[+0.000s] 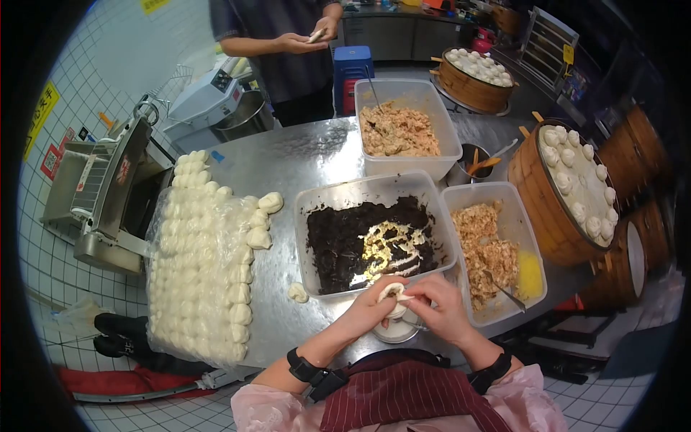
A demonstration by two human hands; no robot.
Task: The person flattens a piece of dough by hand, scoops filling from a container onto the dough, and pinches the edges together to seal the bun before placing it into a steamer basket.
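In the head view, my left hand point(366, 314) cups a filled bun point(394, 294), its white dough wrapper open at the top with brownish filling showing. The fingers of my right hand point(440, 308) pinch the wrapper's right edge. Just below the bun is a small round dish point(396, 333) with white contents, partly hidden by my hands. Beyond my hands stands a clear tub point(302, 270) of dark filling with a yellow and whitish patch on it. To the right, another tub point(533, 270) holds orange-brown filling, a yellow heap and a spoon.
Rows of dough balls point(201, 266), partly under plastic, cover the table's left side; a single dough piece point(297, 291) lies nearer. A third filling tub point(450, 155) stands behind. Bamboo steamers point(529, 209) with buns stand right. Across the table, a person point(277, 65) holds a dough piece.
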